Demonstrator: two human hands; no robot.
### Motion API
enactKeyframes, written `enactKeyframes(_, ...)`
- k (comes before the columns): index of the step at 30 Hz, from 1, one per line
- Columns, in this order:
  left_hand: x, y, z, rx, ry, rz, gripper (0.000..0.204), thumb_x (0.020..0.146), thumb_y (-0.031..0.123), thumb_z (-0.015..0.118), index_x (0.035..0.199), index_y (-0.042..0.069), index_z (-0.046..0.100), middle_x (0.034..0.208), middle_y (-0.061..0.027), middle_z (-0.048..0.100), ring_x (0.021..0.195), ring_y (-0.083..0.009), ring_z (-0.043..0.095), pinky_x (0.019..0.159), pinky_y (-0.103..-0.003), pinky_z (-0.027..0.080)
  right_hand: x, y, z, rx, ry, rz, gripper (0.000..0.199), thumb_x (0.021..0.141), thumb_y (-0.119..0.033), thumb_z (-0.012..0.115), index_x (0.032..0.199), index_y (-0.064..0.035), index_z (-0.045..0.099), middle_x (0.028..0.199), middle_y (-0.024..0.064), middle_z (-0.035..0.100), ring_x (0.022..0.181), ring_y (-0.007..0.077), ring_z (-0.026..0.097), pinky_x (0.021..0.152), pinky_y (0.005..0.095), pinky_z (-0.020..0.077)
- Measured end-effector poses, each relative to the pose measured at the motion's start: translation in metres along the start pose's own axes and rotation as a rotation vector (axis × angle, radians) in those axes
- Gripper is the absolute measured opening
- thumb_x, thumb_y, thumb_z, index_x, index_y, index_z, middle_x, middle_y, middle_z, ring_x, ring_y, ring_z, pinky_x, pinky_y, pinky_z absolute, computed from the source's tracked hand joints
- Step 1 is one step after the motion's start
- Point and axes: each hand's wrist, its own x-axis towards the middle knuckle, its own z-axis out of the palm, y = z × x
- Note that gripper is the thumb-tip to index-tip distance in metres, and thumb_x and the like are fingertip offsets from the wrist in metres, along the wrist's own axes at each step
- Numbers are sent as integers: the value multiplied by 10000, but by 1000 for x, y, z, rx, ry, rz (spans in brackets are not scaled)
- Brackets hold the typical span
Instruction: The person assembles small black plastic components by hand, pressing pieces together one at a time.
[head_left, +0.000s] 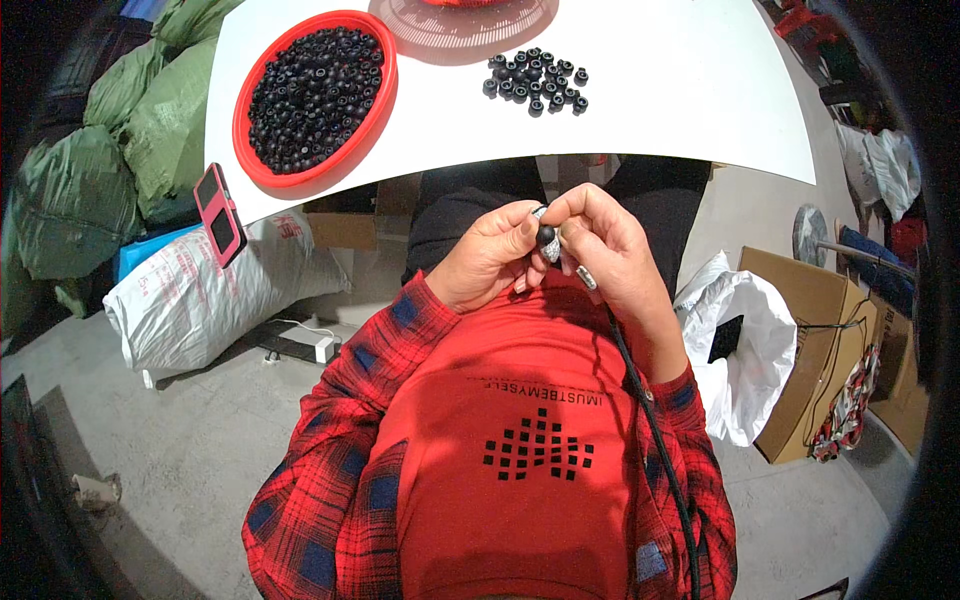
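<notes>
My two hands meet in front of my red shirt, just off the near edge of the white table [700, 110]. Between the fingertips of my left hand [492, 252] sits a small round black piece [546, 235], pinched against something whitish that I cannot make out. My right hand [612, 240] is closed, its thumb and forefinger touching the same spot. A small silvery end [587, 278] pokes out under the right fingers. Similar small black ring-like pieces [537, 82] lie loose on the table, and many more fill a red round basket [390, 85].
A reddish slotted tray [470, 35] stands at the table's far edge. A pink-cased phone [222, 215] juts from the left corner. White sacks [200, 295] and green sacks [75, 205] crowd the left; a white bag [740, 370] and cardboard boxes [800, 350] stand right. A black cable [650, 430] runs down my front.
</notes>
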Motion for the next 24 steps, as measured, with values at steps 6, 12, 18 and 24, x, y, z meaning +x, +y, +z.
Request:
enactKeyframes(6,2,0,-3,2,-31,16,259,974,298,487,1040,51,529,751,-34,606,593,-99,594,468,-166,439,0,-4,1,18,-21,-2,122,940,-87,478,982,-2,556,795,22,592,684,55,551,592,194,436)
enactKeyframes(12,1,1,0,-14,-17,7,258,976,297,482,1028,50,531,743,-37,604,589,-102,590,456,-171,433,1,1,-1,48,-15,36,138,943,-125,520,990,2,547,782,22,598,674,66,570,596,197,451)
enactKeyframes(18,3,-1,-2,-15,-32,23,276,978,320,473,1027,55,534,735,-33,589,572,-96,574,445,-172,425,-1,2,3,89,-32,-48,111,908,-76,580,982,-5,539,727,-18,557,657,36,539,577,180,424)
enactKeyframes(24,5,-1,9,182,83,104,318,976,387,457,993,77,529,744,-3,553,578,-60,536,476,-167,423,0,7,3,-120,96,-80,123,894,-67,609,972,-8,533,719,-21,562,692,19,562,566,159,427)
